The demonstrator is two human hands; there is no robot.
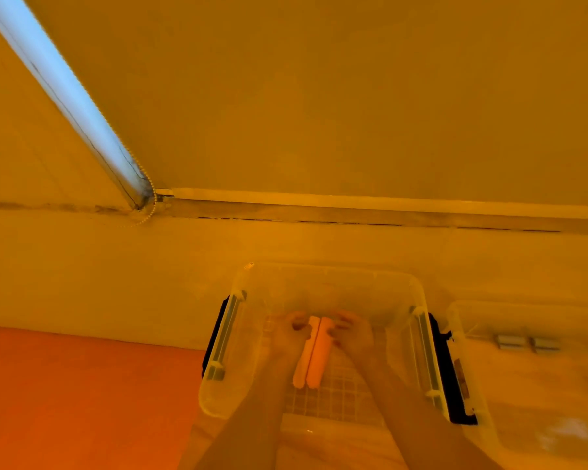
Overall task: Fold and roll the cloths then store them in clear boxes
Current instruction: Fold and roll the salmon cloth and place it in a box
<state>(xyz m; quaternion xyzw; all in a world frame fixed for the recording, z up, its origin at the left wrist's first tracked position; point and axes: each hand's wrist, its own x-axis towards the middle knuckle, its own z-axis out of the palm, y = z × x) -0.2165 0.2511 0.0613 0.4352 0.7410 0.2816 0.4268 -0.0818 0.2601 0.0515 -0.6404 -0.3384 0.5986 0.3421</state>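
A clear plastic box (245, 340) with black side latches sits on the floor below me. Both my hands reach down inside it. Two rolled cloths lie side by side on its gridded bottom: a pale one (304, 357) on the left and an orange one (319, 357) on the right. My left hand (291, 330) grips the far end of the pale roll. My right hand (350, 330) holds the far end of the orange roll with curled fingers. The whole view is tinted orange and slightly blurred.
A second clear box (530, 378) stands to the right, touching the first one's latch. An orange mat (82, 395) covers the floor at lower left. A wall with a skirting strip (353, 208) runs behind, and a bright window frame (65, 89) slants at upper left.
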